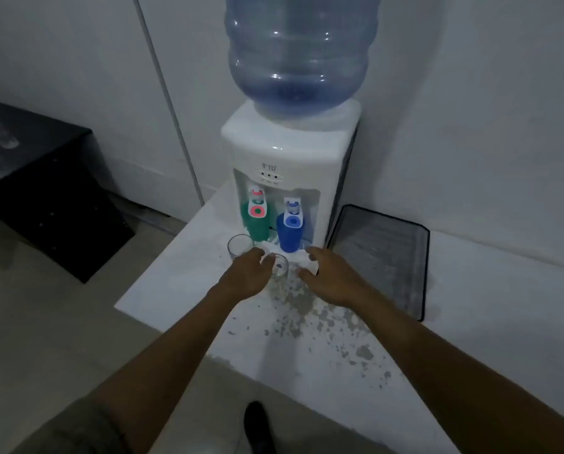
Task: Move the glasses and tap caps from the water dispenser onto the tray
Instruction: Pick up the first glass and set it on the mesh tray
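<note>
A white water dispenser (290,152) stands on a white counter. A green cap (256,224) covers its left tap and a blue cap (289,232) its right tap. Two clear glasses stand in front of it: one glass (238,245) at the left, a second glass (280,265) in the middle. My left hand (246,275) wraps its fingers around the left side of the middle glass. My right hand (331,276) hovers open just right of that glass, fingers spread over the drip tray. The dark tray (382,257) lies right of the dispenser.
A large blue water bottle (302,54) sits on top of the dispenser. The counter (182,276) has worn grey patches and ends at the left and front. A black table (35,178) stands far left. A wall rises behind.
</note>
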A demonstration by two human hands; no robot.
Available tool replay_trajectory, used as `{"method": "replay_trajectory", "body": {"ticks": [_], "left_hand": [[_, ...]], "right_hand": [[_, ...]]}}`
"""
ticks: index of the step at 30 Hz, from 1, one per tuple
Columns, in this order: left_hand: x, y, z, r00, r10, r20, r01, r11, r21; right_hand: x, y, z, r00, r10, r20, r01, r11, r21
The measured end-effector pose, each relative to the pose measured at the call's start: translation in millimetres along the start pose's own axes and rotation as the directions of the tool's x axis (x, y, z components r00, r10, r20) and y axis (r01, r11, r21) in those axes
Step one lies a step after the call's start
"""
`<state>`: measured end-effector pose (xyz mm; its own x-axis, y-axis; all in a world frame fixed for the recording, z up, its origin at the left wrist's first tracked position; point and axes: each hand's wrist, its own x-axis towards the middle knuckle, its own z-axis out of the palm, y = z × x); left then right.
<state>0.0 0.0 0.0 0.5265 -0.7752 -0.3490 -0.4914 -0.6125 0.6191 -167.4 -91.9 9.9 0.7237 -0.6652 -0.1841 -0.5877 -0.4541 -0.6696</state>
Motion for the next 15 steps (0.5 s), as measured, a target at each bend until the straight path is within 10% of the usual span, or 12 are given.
{"method": "replay_trajectory", "body": {"ticks": [9, 15], "left_hand": [[35, -35, 32, 0.975, -0.176, 0.135, 0.212, 0.917, -0.338], [64, -46, 55, 0.923, -0.320, 0.214, 0.382, 0.691, -0.614]], "right_hand": [[27, 22, 70, 0.959, 0.246, 0.144, -0.262, 0.959, 0.111], [47, 26, 106, 0.933, 0.342, 0.115, -0.358, 0.919, 0.164]]}}
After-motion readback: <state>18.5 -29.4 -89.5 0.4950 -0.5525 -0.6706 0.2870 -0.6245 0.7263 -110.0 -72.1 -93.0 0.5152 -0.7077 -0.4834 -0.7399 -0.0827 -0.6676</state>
